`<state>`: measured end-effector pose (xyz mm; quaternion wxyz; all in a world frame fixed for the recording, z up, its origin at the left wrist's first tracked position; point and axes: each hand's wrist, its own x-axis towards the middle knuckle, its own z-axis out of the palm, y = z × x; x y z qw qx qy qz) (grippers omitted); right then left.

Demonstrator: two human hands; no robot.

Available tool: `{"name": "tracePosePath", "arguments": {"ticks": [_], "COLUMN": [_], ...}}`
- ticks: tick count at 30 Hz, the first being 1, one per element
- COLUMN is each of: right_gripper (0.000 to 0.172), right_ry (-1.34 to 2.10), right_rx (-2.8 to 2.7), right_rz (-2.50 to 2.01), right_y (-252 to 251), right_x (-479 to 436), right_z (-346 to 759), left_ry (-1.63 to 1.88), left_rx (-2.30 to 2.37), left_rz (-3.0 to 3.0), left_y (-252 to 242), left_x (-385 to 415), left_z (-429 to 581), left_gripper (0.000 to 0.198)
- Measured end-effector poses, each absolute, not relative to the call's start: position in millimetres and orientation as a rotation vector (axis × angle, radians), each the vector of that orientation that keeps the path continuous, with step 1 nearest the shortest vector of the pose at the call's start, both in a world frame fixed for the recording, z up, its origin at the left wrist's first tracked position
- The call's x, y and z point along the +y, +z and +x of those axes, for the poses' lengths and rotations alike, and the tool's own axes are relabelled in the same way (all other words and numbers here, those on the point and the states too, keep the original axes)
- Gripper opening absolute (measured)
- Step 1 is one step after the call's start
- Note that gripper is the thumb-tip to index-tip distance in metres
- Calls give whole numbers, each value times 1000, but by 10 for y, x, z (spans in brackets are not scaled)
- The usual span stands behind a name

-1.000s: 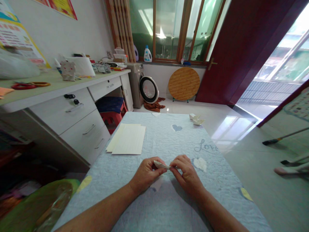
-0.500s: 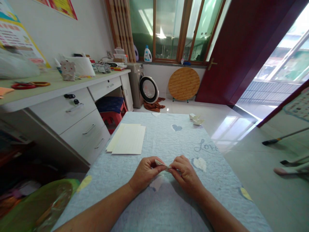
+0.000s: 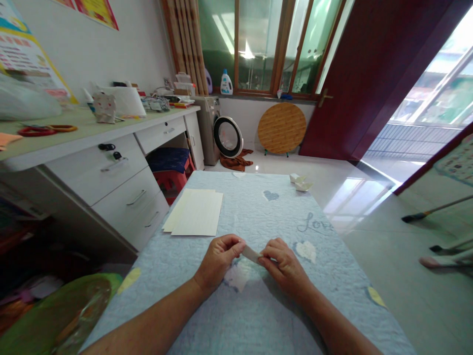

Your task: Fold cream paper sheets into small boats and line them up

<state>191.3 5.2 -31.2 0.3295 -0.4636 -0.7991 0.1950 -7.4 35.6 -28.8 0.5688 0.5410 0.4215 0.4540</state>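
A small folded piece of paper (image 3: 252, 254) is stretched between my two hands, just above the table. My left hand (image 3: 220, 257) pinches its left end between thumb and fingers. The right end sits in the pinch of my right hand (image 3: 283, 264), whose fingers hide part of it. Farther back on the left lie flat sheets of pale paper (image 3: 197, 213), overlapping. Small folded paper boats (image 3: 303, 184) rest at the table's far right corner.
A blue quilted cloth with hearts covers the table (image 3: 254, 212). To the left stands a white desk (image 3: 111, 167) with scissors (image 3: 37, 130) on top, and a green basin (image 3: 92, 296) below. Beyond are a red stool (image 3: 172, 172) and an open washing machine (image 3: 210, 128).
My left hand has shifted slightly left along the paper to its end, so more of the folded strip shows between the hands. My right hand has barely moved.
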Motion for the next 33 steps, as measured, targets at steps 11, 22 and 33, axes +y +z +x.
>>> {"name": "tracePosePath", "arguments": {"ticks": [11,22,33], "right_gripper": [26,27,24], "right_ry": [503,476,505], "right_rx": [-2094,-2105,-2119], "right_rz": [-1210,-1170,-1180], "right_y": [-309,-294,-281], "right_x": [51,39,73], "right_z": [1930,1883,1943], "left_ry": [899,867,911], "left_rx": [828,885,889], "left_rz": [1219,1600,1546], "left_y": [-350,-349,-295], "left_x": [346,316,296], "left_z": [-25,-14,-22], "left_gripper": [43,32,31]}}
